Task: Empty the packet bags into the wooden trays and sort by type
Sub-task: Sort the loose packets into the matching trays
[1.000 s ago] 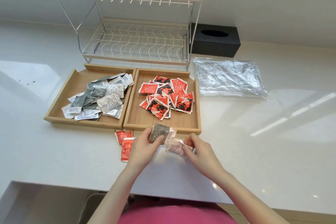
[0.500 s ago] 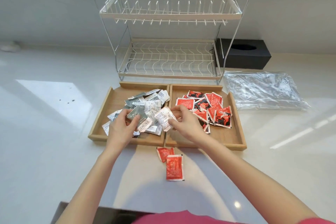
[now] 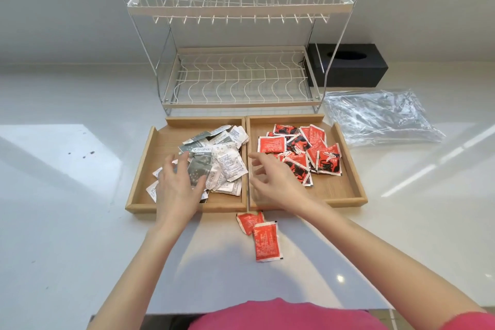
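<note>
A white counter [image 3: 80,222] carries two wooden trays. Both hands hover with fingers spread, holding nothing: the left hand [image 3: 178,187] over the grey packets [image 3: 214,161], the right hand [image 3: 273,182] nearer the two red packets [image 3: 261,233] lying lengthwise toward the counter's near edge, just outside the right tray [image 3: 345,195].

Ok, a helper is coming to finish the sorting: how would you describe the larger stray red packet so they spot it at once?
Find the two wooden trays in front of the dish rack. On the white counter just before their shared front edge lie two red packets. The one meant is the nearer, flat red packet, overlapping the crumpled red packet behind it.
</note>
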Tool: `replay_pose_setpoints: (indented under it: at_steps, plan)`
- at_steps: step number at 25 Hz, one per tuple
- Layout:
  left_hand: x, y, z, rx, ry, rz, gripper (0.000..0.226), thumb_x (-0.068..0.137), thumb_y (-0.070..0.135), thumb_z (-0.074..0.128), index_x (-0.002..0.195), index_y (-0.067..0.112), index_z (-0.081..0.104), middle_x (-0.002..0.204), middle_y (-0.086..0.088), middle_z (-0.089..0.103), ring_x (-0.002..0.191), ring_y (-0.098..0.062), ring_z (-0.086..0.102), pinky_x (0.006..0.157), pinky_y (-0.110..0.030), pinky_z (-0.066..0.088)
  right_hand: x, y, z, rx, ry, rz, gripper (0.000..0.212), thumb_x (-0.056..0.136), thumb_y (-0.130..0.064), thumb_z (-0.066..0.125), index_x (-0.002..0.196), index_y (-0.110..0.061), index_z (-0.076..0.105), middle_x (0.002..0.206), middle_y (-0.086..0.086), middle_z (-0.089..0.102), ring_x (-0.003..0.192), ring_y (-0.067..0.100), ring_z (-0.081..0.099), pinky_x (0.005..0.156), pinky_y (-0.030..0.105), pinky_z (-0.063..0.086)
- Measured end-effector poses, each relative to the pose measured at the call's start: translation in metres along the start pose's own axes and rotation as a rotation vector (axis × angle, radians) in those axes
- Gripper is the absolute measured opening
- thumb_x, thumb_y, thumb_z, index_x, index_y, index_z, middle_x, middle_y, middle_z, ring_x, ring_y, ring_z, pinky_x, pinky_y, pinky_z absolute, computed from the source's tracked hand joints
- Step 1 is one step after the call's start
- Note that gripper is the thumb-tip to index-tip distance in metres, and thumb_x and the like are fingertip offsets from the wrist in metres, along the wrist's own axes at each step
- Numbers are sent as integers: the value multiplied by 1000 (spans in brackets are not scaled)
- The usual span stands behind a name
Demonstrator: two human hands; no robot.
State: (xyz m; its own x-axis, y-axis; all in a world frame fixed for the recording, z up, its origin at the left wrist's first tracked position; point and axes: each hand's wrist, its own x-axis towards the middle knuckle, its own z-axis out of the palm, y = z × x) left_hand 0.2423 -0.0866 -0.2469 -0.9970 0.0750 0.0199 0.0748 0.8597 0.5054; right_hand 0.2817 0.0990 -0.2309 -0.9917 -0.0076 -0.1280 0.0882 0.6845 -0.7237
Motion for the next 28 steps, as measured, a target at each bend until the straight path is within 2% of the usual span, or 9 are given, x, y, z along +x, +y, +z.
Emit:
replay_pose_setpoints:
  at_steps: [2, 5, 8, 11, 14, 17, 22, 25, 28]
  plan:
    - [-18, 3, 7, -31, 124, 141, 31, 82, 18, 57, 111, 7, 56, 115, -18, 56, 106, -35, 52, 87, -44, 41, -22, 8, -3, 1, -29, -25, 30, 86, -14, 55, 116, -12, 56, 102, 0, 61, 91, 10, 56, 82, 21, 43]
    - [-52, 5, 29, -137, -38, 302, 29, 80, 30, 43, 92, 14, 65, 93, -4, 66, 89, -13, 54, 78, -30, 42, -58, 28, 12, -48, -130, 7, 27, 86, -18, 55, 112, -13, 61, 108, 1, 65, 97, 11, 59, 87, 23, 44]
    - [-76, 2, 61, -94, -203, 404, 35, 78, 33, 40, 99, 21, 65, 99, 4, 69, 91, -7, 49, 78, -23, 42, -76, 45, 34, -138, -120, 32, 36, 85, -25, 55, 121, -20, 54, 116, 1, 57, 111, 15, 50, 94, 27, 39]
    - [-84, 0, 77, 17, -175, 465, 41, 72, 29, 43, 110, 26, 58, 105, 8, 67, 95, -6, 43, 70, -26, 50, -77, 49, 43, -157, -76, 42, 34, 85, -26, 55, 119, -22, 53, 116, 0, 55, 112, 16, 46, 93, 28, 36]
    - [-83, 8, 76, 70, -119, 451, 37, 68, 32, 43, 101, 30, 59, 96, 13, 67, 94, -5, 42, 68, -23, 47, -78, 53, 47, -147, -53, 70, 28, 86, -23, 53, 114, -22, 52, 115, 0, 56, 111, 19, 49, 91, 31, 40]
    - [-82, 14, 78, 77, -103, 459, 33, 66, 28, 43, 91, 26, 64, 83, 11, 68, 89, -4, 47, 71, -22, 31, -81, 56, 51, -121, -28, 92, 28, 86, -21, 52, 114, -23, 51, 112, 1, 56, 109, 19, 51, 90, 32, 41]
    - [-82, 13, 70, 117, -165, 459, 37, 66, 19, 39, 89, 23, 68, 78, 9, 72, 75, -12, 68, 68, -24, 31, -78, 50, 39, 11, -21, 122, 26, 82, -13, 57, 108, -18, 61, 99, 4, 60, 97, 17, 55, 77, 18, 35]
    - [-80, 30, 60, -128, -254, 271, 28, 83, 13, 41, 101, 17, 63, 86, -3, 72, 82, -21, 63, 68, -29, 39, -71, 45, 27, 56, 18, 138, 22, 81, -14, 59, 103, -13, 64, 94, 6, 59, 88, 18, 54, 66, 18, 30]
    - [-76, 48, 48, -438, -270, 180, 16, 87, 11, 50, 94, 18, 62, 64, 3, 62, 64, -5, 57, 59, -19, 39, -65, 42, 11, 163, 83, 154, 16, 81, -16, 62, 97, -18, 63, 92, 4, 57, 84, 22, 55, 72, 18, 40]
